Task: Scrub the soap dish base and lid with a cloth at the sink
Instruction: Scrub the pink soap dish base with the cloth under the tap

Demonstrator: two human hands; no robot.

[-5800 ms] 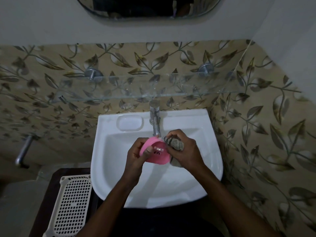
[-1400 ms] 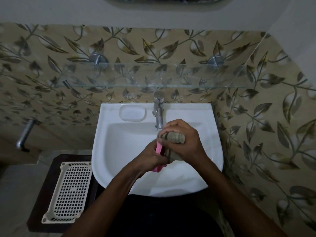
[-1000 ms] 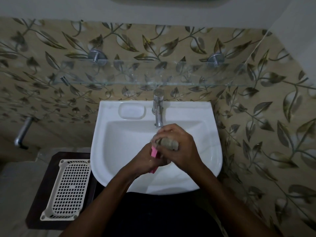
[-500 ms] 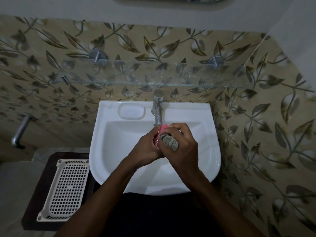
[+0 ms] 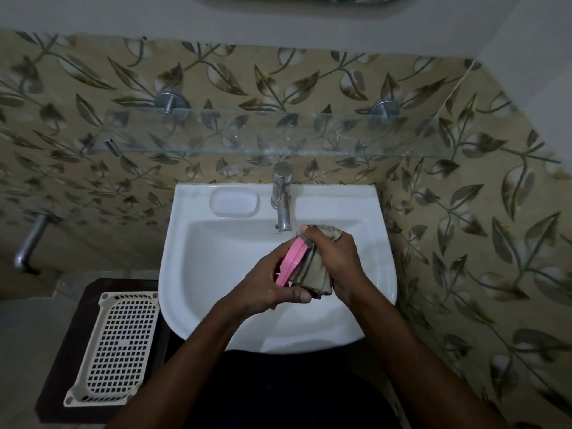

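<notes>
Over the white sink [image 5: 198, 274], just near of the tap [image 5: 282, 199], I see my left hand [image 5: 266, 286] gripping the pink soap dish piece [image 5: 291, 261] on edge; my right hand [image 5: 337, 264] clutches the cloth [image 5: 312, 270], pressed against its right face.

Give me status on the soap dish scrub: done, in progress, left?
Done: nothing visibly finished; no cleaned piece is set aside on the sink or the white tray.
In hand: left hand holds one pink dish piece on edge over the basin; right hand presses the cloth against it.
Left: the other piece, which isn't in view. Can't tell whether this one is base or lid.
</notes>
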